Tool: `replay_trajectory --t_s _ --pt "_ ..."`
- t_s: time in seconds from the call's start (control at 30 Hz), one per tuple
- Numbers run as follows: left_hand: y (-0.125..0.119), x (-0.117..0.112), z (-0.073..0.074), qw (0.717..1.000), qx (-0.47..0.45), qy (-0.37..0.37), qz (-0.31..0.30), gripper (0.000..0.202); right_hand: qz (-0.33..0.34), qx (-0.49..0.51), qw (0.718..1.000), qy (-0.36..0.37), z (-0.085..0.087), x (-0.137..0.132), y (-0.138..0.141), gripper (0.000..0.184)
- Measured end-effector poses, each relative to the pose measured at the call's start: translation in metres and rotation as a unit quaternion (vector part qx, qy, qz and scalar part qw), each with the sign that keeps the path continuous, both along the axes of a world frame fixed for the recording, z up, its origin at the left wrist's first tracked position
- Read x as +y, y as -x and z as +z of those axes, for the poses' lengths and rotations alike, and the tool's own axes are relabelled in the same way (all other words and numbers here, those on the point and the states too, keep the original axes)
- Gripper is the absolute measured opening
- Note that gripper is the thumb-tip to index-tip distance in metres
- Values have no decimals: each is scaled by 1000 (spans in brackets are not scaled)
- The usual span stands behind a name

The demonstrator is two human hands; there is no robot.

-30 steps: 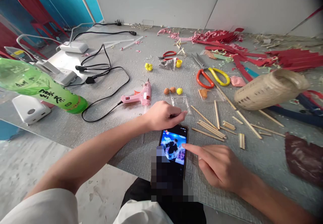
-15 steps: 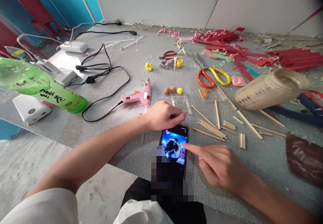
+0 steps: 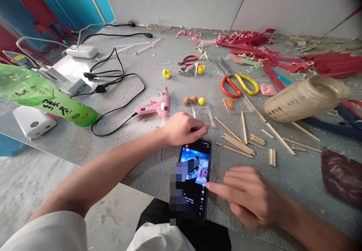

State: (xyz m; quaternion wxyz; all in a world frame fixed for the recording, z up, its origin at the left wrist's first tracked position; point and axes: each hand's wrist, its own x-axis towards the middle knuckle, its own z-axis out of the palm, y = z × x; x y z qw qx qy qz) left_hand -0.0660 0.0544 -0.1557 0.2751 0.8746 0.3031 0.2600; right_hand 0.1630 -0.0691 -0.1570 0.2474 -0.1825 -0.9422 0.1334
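A phone (image 3: 195, 190) lies on the table at the near edge, its screen lit with a blue picture; part of it is blurred out. My right hand (image 3: 249, 196) has its index finger stretched to the phone's right edge, the other fingers curled, holding nothing. Just beyond the phone's top rests my left hand (image 3: 185, 129), closed in a loose fist with nothing visible in it. A small clear plastic bag (image 3: 203, 114) lies behind its fingertips. Left of that hand is a pink glue gun (image 3: 157, 106). Several thin wooden sticks (image 3: 237, 143) lie to the right of the phone.
Red-and-yellow-handled scissors (image 3: 233, 85) and small clay balls (image 3: 194, 100) lie farther back. A tan bottle (image 3: 302, 100) lies on the right, with red paper strips (image 3: 271, 53) behind it. At the left are a green drink bottle (image 3: 56, 96), black cables (image 3: 124, 107) and power strips (image 3: 82, 51).
My right hand has moved down along the phone's edge toward me. The picture on the screen has shifted, with icons now showing on its lower right. The left hand stays put.
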Motion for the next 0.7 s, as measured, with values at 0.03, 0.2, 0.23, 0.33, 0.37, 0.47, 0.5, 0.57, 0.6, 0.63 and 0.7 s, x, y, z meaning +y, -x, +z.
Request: replay_trajectory --t_s 0.03,0.2,0.23,0.33,0.37,0.47,0.5,0.57,0.6,0.63,0.7 --pt "0 0 0 1000 0 -1 0 50 -1 0 1000 1 0 0 0 39" --pt "0 -1 0 1000 4 0 0 50 5 -2 1000 13 -3 -2 1 39" --pt "0 -1 0 1000 4 1 0 50 6 -3 1000 16 -3 -2 0 39" --pt "0 -1 0 1000 4 0 0 50 6 -4 1000 19 -3 -1 0 41" --pt "0 -1 0 1000 4 0 -1 50 6 -4 1000 19 -3 -1 1 41" --pt "0 -1 0 1000 3 2 -2 49 8 -2 1000 19 -3 0 1 41" --pt "0 -1 0 1000 1 3 -2 49 8 -2 1000 19 -3 0 2 41" --pt "0 0 0 1000 -1 1 -2 49 5 -1 1000 18 -3 0 2 40" --pt "0 0 0 1000 -2 -1 -2 49 4 -1 1000 18 -3 0 1 40" --pt "0 0 -1 1000 -1 -2 -2 49 4 -2 1000 18 -3 -1 1 40" --pt "0 0 -1 1000 0 -3 -3 50 4 -5 1000 20 -3 -1 0 40"
